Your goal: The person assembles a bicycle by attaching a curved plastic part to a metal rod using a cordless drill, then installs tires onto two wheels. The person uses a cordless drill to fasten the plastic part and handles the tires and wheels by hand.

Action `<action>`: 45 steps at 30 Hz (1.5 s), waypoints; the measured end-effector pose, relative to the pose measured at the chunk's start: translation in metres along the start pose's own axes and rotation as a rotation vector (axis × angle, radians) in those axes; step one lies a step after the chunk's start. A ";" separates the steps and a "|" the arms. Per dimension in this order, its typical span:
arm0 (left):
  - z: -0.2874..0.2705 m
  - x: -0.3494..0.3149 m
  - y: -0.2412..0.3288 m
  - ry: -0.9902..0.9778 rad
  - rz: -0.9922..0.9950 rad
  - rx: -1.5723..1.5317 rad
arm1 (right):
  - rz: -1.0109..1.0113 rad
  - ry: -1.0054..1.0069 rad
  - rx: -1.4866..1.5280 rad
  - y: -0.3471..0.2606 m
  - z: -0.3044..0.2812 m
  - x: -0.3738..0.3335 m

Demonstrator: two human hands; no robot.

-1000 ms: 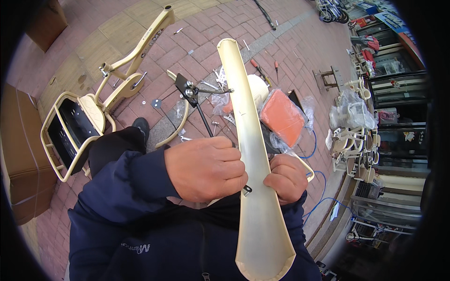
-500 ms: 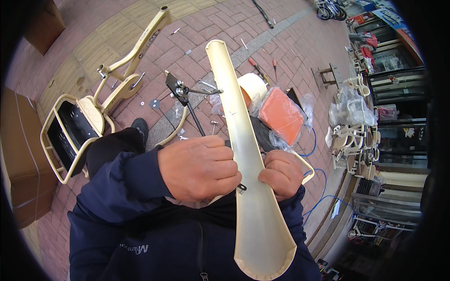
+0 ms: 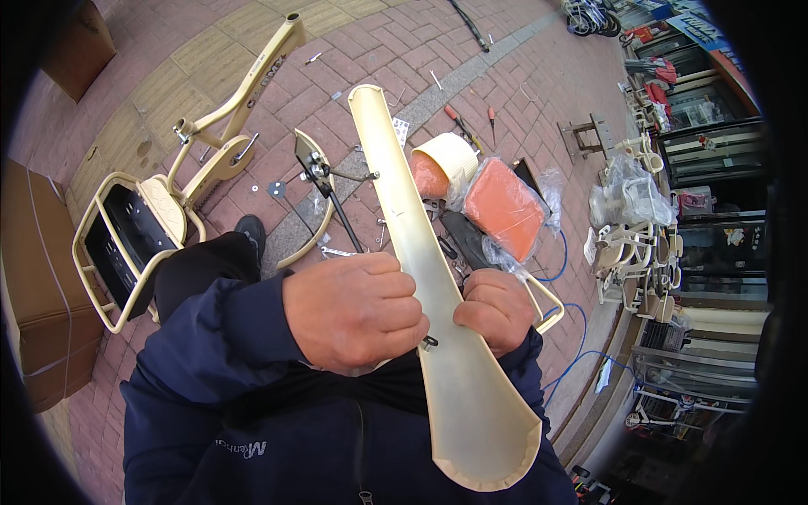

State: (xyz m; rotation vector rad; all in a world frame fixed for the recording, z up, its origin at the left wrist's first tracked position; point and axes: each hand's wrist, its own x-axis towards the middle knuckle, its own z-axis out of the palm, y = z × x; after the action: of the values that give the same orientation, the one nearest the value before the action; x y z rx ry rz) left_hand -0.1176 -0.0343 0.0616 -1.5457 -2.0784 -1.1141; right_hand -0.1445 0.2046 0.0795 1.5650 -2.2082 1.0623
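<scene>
A long cream bicycle fender [image 3: 406,215] lies slantwise before my chest, its hollow side up and its wide end towards me. My left hand [image 3: 358,311] is closed at its left edge, around the lower end of a black metal stay [image 3: 345,220]. A small black tab [image 3: 430,341] pokes out by the fingertips, over the fender. The stay's upper part carries a black plate with bolts [image 3: 313,164], and a thin arm joins it to the fender. My right hand [image 3: 497,311] grips the fender's right edge, thumb on the inner face. The fingers underneath are hidden.
A cream bicycle frame [image 3: 220,160] with a rear rack stands at the left, beside cardboard boxes [image 3: 50,286]. Beyond the fender lie an orange wrapped pad [image 3: 505,206], a cream basket [image 3: 449,157], a curved cream strip [image 3: 318,231], wrenches and screwdrivers. A blue hose [image 3: 581,337] runs at the right.
The fender has turned slightly: its narrow far end swung left, its wide near end right. The stay and my right hand shifted a little left with it. Both hands keep their hold.
</scene>
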 end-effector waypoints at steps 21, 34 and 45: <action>-0.003 -0.003 -0.011 0.141 -0.100 -0.123 | 0.184 -0.117 0.390 0.009 0.014 0.001; 0.007 -0.002 -0.003 0.212 -0.535 -0.508 | 1.097 0.147 1.114 0.035 0.047 -0.017; 0.006 -0.010 -0.011 0.320 -0.774 -0.776 | 1.158 0.148 1.070 0.035 0.055 -0.016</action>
State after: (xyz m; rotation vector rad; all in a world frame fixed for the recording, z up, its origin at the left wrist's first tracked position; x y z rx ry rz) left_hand -0.1231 -0.0370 0.0469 -0.6311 -2.1543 -2.4662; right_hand -0.1578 0.1847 0.0168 0.0597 -2.4917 2.8418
